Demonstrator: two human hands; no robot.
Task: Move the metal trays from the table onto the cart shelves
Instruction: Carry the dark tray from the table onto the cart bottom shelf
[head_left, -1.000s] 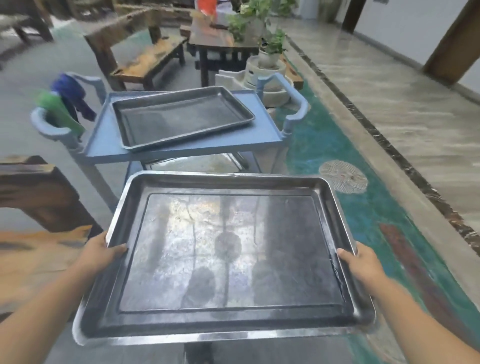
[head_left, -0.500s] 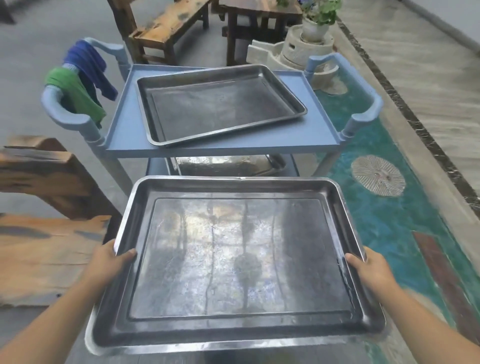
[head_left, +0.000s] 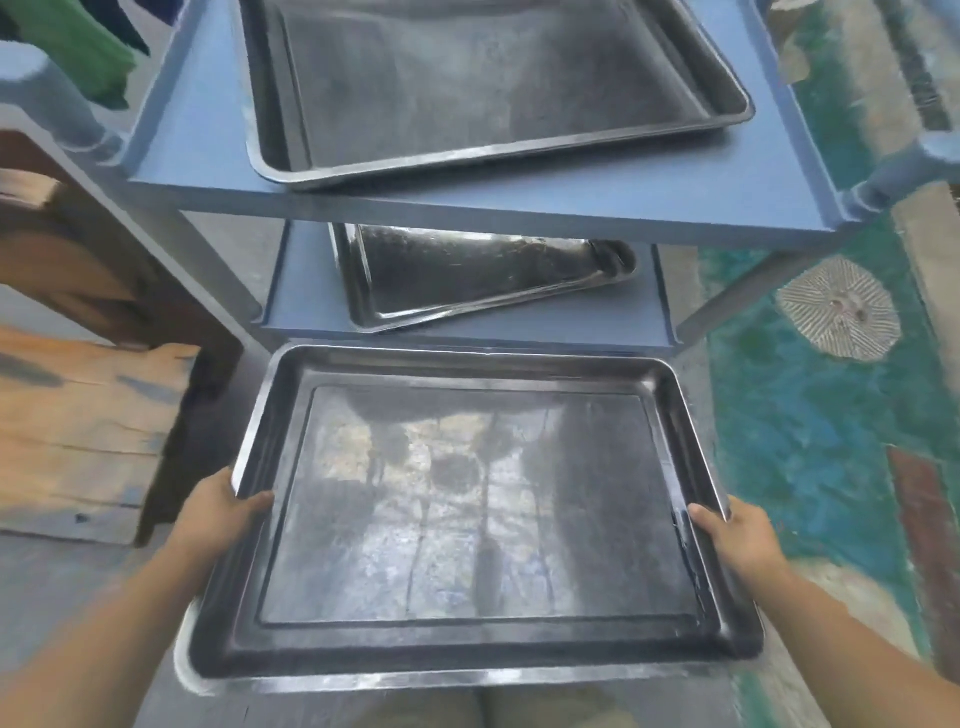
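I carry a large metal tray (head_left: 478, 519) level in front of me. My left hand (head_left: 218, 512) grips its left rim with the thumb over the edge, and my right hand (head_left: 737, 530) grips its right rim the same way. The tray's far edge is close to the front of the blue cart's middle shelf (head_left: 545, 332). A second metal tray (head_left: 467, 275) lies askew on that middle shelf, partly hidden under the top shelf (head_left: 519, 192). A third metal tray (head_left: 493, 83) lies on the top shelf.
The cart's grey legs (head_left: 208, 270) flank the middle shelf. A wooden bench (head_left: 78, 415) stands at the left. A green cloth (head_left: 88, 47) hangs on the cart's left handle. Teal painted floor (head_left: 810, 441) lies to the right.
I have come closer to the cart and the held tray has dropped lower, from level with the top shelf toward the middle shelf. Both hands keep their grip.
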